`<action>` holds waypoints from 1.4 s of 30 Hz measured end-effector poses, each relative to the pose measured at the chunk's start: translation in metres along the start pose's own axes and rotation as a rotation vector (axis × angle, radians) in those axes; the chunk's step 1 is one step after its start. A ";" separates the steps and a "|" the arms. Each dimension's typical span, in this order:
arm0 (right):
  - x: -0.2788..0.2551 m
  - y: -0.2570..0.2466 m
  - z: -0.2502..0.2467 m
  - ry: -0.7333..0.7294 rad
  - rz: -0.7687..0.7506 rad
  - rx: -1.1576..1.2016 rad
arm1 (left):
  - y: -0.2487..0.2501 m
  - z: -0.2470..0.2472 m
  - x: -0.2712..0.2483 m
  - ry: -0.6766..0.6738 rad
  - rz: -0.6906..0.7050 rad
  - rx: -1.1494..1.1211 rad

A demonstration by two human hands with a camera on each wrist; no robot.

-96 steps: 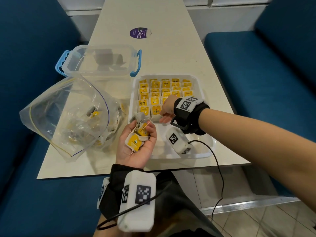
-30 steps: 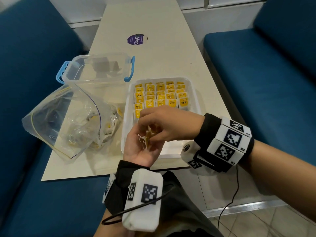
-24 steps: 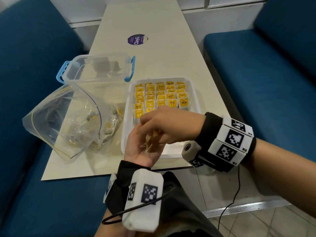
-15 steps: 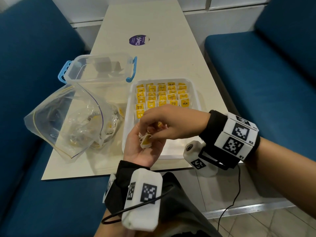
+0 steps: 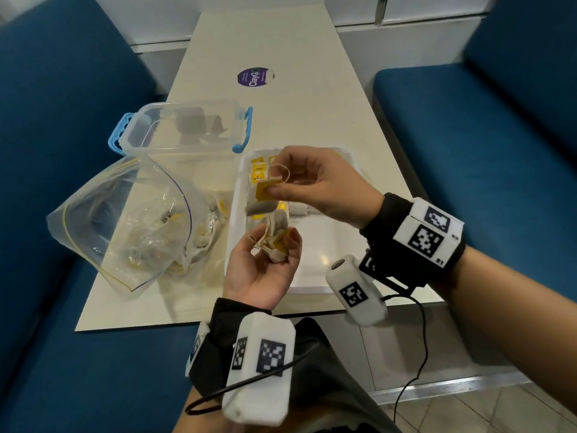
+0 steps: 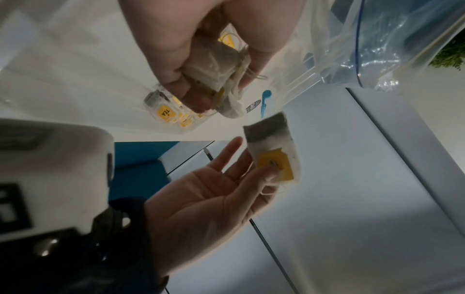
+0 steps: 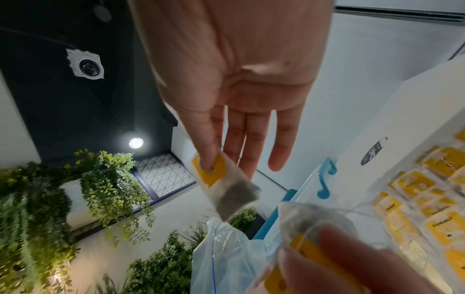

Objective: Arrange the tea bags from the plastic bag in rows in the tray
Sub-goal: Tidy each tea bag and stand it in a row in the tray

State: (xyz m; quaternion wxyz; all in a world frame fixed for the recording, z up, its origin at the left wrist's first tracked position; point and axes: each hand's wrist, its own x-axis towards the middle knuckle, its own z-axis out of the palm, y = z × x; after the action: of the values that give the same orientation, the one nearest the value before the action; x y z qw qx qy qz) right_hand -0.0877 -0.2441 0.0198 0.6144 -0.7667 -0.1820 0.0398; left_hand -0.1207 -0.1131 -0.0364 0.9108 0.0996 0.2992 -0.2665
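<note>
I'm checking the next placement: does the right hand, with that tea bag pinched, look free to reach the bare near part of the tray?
Probably yes. The right hand hangs over the tray with the tea bag; only the left hand overlaps the tray's near-left edge.

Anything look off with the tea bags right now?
Only the small bunch of tea bags in the left hand: crumpled, strings tangled. The right hand pinches one tea bag free above the tray.
</note>
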 end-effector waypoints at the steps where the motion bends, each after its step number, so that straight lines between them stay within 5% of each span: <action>1: 0.002 0.000 0.000 0.025 0.013 0.014 | 0.000 0.000 -0.001 -0.004 -0.004 0.006; 7: 0.011 0.006 -0.003 0.131 0.078 -0.004 | 0.002 -0.002 -0.002 -0.010 0.013 0.029; 17: 0.028 0.042 -0.016 0.307 0.395 0.019 | 0.009 -0.006 -0.005 -0.013 0.082 -0.021; 30: 0.039 0.070 -0.023 0.338 0.471 0.055 | 0.016 -0.014 -0.006 -0.008 0.096 -0.037; 42: 0.041 0.084 -0.021 0.295 0.848 -0.062 | 0.022 -0.021 -0.006 0.000 0.113 -0.050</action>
State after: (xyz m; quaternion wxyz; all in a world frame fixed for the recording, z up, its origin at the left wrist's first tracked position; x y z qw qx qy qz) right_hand -0.0242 -0.2647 -0.0493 0.5398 -0.7892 0.2365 0.1729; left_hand -0.1234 -0.0851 -0.0492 0.9266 0.0937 0.2995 -0.2073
